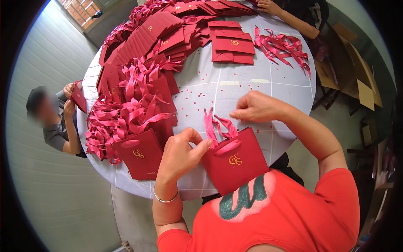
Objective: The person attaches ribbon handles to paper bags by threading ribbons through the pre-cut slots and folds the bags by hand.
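Observation:
A red paper gift bag [239, 161] with a gold emblem leans at the table's near edge against my front. Pink ribbon [226, 126] loops through its top, the loose ends standing up. At its upper left corner my left hand [178, 153] is closed, thumb and index tips meeting at the ribbon. My right hand [257, 107] hovers above the bag's upper right side, fingers curled in a pinch; whatever is between them is too small to make out. Left of my left hand stand finished-looking red bags [140, 155] with pink ribbons piled behind them.
Stacks of flat red bags [147, 35] curve along the far left of the round, white-covered table [193, 88]. More bags [233, 44] and loose ribbons [285, 48] lie at the far side. Small red dots are scattered mid-table. Two co-workers sit around it; cardboard boxes [357, 71] stand right.

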A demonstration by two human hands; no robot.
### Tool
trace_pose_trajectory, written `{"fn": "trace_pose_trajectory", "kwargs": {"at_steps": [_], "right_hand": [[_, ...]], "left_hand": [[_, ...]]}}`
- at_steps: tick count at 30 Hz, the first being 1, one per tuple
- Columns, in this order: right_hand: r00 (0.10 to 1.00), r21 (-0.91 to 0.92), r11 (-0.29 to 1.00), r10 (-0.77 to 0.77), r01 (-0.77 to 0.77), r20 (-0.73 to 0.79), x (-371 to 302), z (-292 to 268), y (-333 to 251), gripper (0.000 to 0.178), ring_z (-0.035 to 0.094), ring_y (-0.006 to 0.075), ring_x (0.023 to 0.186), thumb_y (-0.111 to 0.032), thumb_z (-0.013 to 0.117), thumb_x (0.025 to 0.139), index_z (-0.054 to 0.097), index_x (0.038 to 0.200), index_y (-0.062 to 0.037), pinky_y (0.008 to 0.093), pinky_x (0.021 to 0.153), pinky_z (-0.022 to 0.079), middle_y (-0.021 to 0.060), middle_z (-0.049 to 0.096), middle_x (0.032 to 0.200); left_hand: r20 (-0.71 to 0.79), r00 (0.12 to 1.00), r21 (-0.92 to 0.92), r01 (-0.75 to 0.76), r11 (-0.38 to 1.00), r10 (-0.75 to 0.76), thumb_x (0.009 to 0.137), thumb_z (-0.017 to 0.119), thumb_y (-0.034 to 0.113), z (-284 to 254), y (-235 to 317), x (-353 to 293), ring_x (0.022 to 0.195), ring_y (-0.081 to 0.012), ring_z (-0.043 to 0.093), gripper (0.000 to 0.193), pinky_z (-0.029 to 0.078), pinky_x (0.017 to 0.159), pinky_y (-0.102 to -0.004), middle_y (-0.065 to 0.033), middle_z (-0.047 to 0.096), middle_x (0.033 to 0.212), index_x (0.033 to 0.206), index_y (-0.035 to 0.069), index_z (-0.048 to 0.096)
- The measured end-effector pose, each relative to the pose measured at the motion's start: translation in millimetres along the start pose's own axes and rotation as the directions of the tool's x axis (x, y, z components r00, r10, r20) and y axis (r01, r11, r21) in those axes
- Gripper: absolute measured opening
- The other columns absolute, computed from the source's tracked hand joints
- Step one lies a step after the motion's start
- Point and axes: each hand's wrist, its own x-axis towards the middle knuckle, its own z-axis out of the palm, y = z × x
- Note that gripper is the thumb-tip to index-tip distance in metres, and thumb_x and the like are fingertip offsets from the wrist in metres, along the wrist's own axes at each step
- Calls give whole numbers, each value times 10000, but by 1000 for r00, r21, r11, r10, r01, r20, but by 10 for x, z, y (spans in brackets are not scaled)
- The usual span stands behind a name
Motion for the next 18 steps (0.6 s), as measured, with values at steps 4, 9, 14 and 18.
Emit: {"fn": "trace_pose_trajectory", "kwargs": {"at_steps": [4,9,14,18], "right_hand": [[983,66,994,74,-86,170,-91,118,-157,487,506,98,583,-455,660,918,716,812,17,307,543,430,18,566,618],[961,119,989,57,-92,272,-14,218,-169,504,479,98,552,-492,716,857,705,746,-1,301,491,379,4,518,585],[985,418,908,-80,9,152,25,369,16,301,508,62,570,-291,796,801,739,771,3,273,516,413,13,602,602],[992,442,888,-105,125,-70,-30,445,-7,254,553,57,603,-227,750,830,729,769,18,258,561,451,26,648,629]], "left_hand": [[130,989,172,43,984,-66,868,691,374,119,-105,82,581,-223,652,428,498,576,-337,-184,615,608,770,-43,693],[212,977,-188,74,979,-33,895,689,258,269,-274,140,602,-76,535,304,439,536,-293,-85,629,624,830,-39,692],[25,997,-363,-56,930,70,908,663,93,406,-197,123,603,-27,462,217,391,500,-257,0,568,603,747,-26,579],[-13,998,-310,-67,948,67,920,663,91,380,-175,131,641,-17,478,162,398,538,-217,31,616,690,811,-23,627]]}}
